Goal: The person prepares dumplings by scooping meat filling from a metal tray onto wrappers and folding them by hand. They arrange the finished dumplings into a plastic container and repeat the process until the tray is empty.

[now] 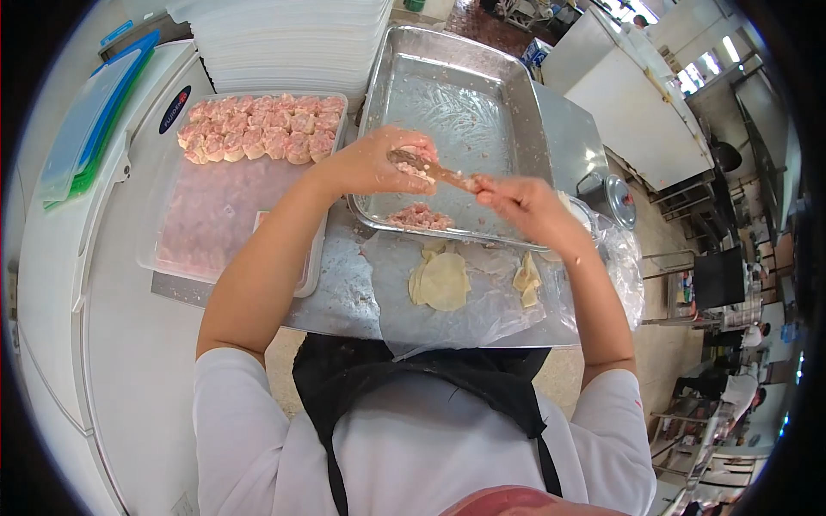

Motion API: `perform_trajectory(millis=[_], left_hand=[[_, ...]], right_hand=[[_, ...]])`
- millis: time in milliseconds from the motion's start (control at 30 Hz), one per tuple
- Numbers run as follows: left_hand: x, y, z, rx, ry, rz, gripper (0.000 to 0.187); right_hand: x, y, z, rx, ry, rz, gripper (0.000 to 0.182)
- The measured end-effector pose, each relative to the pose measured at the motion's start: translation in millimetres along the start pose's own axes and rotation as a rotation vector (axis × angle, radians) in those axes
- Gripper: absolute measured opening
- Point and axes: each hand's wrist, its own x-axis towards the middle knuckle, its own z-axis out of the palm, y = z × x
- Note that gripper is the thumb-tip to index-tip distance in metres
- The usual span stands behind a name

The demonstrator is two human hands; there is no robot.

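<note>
My left hand is curled around a dumpling being filled with pink minced meat; the fingers hide most of its wrapper. My right hand grips the end of a wooden spatula, whose meat-smeared blade lies against the filling at my left hand. Both hands are over the near side of a deep metal tray. A small heap of minced meat sits along the tray's near wall. Round pale dumpling wrappers lie stacked on a plastic sheet in front, with a few folded wrappers to the right.
On the left, rows of filled dumplings stand on a lidded clear plastic container. White stacked trays rise behind it. A lidded metal pot is at the right. Other people are far off to the right.
</note>
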Motion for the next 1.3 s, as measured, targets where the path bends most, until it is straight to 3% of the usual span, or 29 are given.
perform_trajectory(millis=[67,133,167,200,267,300,367,400,467,533,600,700,767,867,1067,1300], left_hand=[[1,-3,0,-0.059,0.040,-0.211,0.040],[2,10,-8,-0.081,0.066,-0.314,0.038],[2,14,-10,-0.110,0.084,-0.414,0.037],[3,13,-10,-0.110,0.084,-0.417,0.037],[5,8,-9,0.196,0.039,-0.172,0.039],[5,1,-6,0.191,0.037,-0.178,0.039],[3,-15,4,-0.147,0.220,-0.075,0.039],[1,-9,1,-0.146,0.212,-0.080,0.039],[-3,15,-7,-0.098,0.271,-0.220,0.038],[0,18,-9,-0.096,0.281,-0.212,0.037],[3,20,-9,-0.091,0.292,-0.205,0.036],[4,16,-4,0.078,0.304,-0.271,0.036],[2,2,-3,0.247,0.369,-0.062,0.039],[-1,0,-3,0.311,0.451,-0.119,0.046],[4,6,-7,0.316,0.446,-0.160,0.053],[5,-4,0,0.285,0.453,-0.209,0.055]], right_hand=[[3,1,-7,0.006,-0.025,0.021,0.029],[5,-20,-19,-0.398,0.190,0.059,0.027],[2,-23,-12,-0.271,0.234,-0.040,0.025],[3,-13,-8,-0.268,0.233,-0.040,0.025],[3,13,1,-0.347,0.125,-0.166,0.028],[5,10,-9,-0.343,0.119,-0.162,0.028],[4,-3,-37,-0.207,0.104,-0.039,0.028],[1,-1,-44,-0.201,0.108,-0.033,0.028],[-6,7,-55,-0.065,-0.070,0.235,0.031],[-13,13,-42,-0.106,-0.105,0.243,0.035],[-9,10,-16,-0.353,-0.316,0.134,0.039],[5,39,35,-0.415,-0.276,0.133,0.033],[20,56,34,-0.467,-0.204,0.128,0.035],[28,52,6,-0.543,-0.133,0.100,0.035],[3,20,-35,-0.627,-0.053,-0.012,0.029],[15,26,5,-0.632,-0.097,-0.104,0.025]])
